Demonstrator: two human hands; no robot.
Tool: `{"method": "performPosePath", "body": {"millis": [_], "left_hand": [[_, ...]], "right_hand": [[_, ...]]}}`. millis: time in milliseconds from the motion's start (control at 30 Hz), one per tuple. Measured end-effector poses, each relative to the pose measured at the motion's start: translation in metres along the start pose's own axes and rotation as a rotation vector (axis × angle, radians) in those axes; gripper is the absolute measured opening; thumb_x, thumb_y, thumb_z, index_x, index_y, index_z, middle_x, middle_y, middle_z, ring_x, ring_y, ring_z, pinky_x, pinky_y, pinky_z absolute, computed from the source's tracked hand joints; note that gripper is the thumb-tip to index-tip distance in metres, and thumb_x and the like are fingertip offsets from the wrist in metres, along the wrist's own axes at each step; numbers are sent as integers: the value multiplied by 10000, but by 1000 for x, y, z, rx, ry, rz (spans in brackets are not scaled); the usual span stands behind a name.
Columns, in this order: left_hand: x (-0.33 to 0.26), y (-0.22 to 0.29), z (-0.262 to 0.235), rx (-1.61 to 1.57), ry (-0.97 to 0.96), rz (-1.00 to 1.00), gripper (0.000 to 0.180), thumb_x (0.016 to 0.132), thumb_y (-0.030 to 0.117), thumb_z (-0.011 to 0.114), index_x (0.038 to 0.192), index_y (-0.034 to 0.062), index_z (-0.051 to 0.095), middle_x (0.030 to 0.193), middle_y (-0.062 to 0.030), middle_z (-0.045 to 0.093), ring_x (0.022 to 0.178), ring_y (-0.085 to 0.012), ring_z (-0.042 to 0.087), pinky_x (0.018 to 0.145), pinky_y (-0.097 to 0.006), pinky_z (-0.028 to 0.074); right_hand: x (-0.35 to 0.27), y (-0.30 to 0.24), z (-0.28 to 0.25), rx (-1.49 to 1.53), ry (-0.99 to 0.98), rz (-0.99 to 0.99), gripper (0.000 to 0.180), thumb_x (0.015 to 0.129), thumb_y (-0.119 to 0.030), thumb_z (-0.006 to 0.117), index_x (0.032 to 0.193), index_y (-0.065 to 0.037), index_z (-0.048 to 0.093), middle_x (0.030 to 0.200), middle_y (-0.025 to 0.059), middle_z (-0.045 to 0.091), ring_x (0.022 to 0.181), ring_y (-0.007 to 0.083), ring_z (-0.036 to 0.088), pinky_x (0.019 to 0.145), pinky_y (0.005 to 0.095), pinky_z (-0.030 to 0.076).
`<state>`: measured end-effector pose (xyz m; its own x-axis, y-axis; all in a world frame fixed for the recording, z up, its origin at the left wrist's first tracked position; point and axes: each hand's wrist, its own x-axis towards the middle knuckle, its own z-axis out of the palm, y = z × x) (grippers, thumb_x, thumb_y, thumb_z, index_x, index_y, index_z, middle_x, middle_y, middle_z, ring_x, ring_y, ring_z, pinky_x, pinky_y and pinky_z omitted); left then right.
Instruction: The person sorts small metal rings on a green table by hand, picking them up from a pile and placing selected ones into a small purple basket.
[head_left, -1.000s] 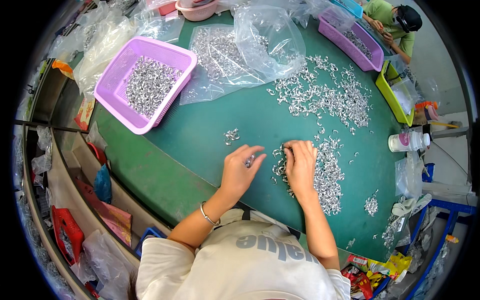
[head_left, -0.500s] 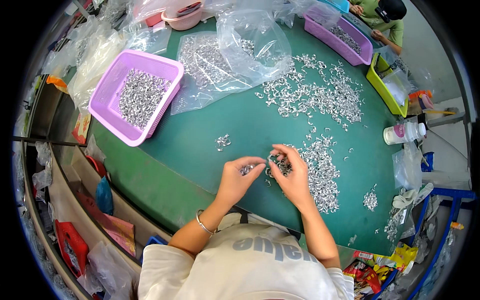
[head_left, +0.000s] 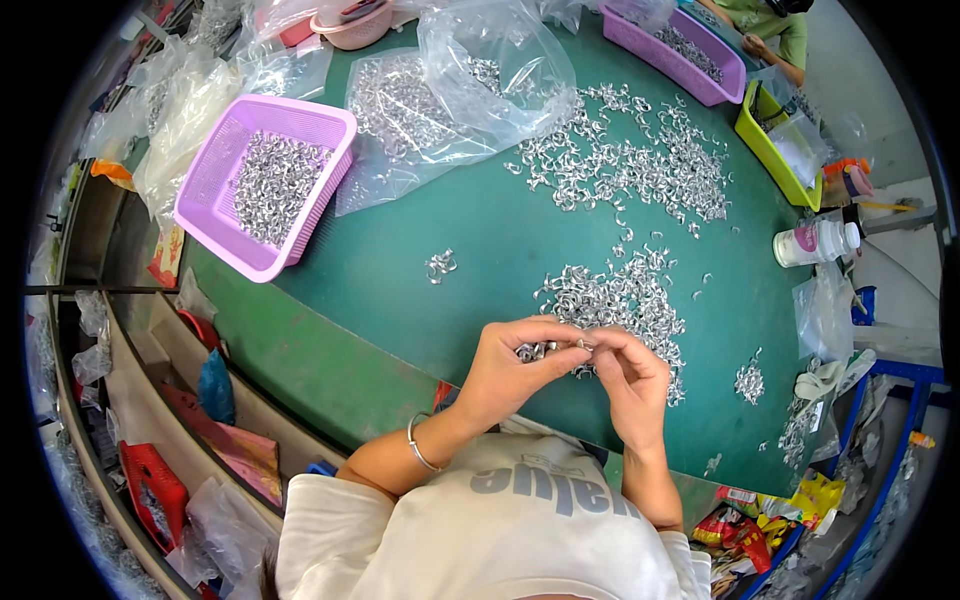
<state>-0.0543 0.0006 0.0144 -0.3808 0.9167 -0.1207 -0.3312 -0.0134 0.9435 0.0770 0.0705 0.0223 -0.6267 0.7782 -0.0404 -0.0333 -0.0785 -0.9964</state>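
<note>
My left hand (head_left: pixel 505 365) is curled around several small curved silver metal pieces (head_left: pixel 535 351), which show between thumb and fingers. Its fingertips meet those of my right hand (head_left: pixel 635 378), which is closed in a pinch on a small metal piece (head_left: pixel 586 344), mostly covered by the fingers. Both hands are over the near edge of a loose heap of the same metal pieces (head_left: pixel 625 300) on the green table. A small cluster of metal pieces (head_left: pixel 440 265) lies left of the heap, and a wide scatter of pieces (head_left: pixel 640 175) spreads beyond it.
A purple basket (head_left: pixel 190 200) of metal pieces stands at left, beside a clear plastic bag (head_left: pixel 400 110) of them. Farther right are another purple basket (head_left: pixel 735 85), a yellow-green basket (head_left: pixel 775 150) and a white bottle (head_left: pixel 805 245). A small pile (head_left: pixel 749 380) lies at right. A person (head_left: pixel 790 45) sits far right.
Both hands have moved right and nearer my body, and their fingertips have come together. My right hand has gone from loosely cupped over metal pieces to a pinch. The view has shifted slightly.
</note>
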Motion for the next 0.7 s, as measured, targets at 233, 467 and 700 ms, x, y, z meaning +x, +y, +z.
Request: {"method": "performPosePath", "body": {"millis": [233, 467, 700], "left_hand": [[-4, 14, 2, 90, -48, 91, 143, 692, -31, 633, 831, -9, 659, 644, -29, 536, 596, -73, 439, 534, -211, 339], [-7, 14, 1, 87, -29, 100, 132, 677, -45, 638, 804, -14, 655, 617, -28, 528, 577, -73, 433, 533, -209, 335], [-7, 15, -2, 75, -54, 79, 120, 688, -28, 650, 805, -4, 654, 644, -11, 545, 598, -58, 441, 546, -202, 345]], "right_hand": [[-6, -3, 0, 201, -57, 24, 103, 812, 46, 531, 908, 44, 570, 871, 77, 559, 812, 115, 493, 720, 232, 395], [-7, -8, 0, 234, -85, 44, 87, 830, 38, 506, 892, 50, 567, 854, 81, 554, 796, 127, 505, 710, 240, 399], [-6, -8, 0, 111, -68, -25, 76, 818, 22, 532, 876, 50, 572, 846, 91, 562, 790, 144, 507, 699, 247, 393]]}}
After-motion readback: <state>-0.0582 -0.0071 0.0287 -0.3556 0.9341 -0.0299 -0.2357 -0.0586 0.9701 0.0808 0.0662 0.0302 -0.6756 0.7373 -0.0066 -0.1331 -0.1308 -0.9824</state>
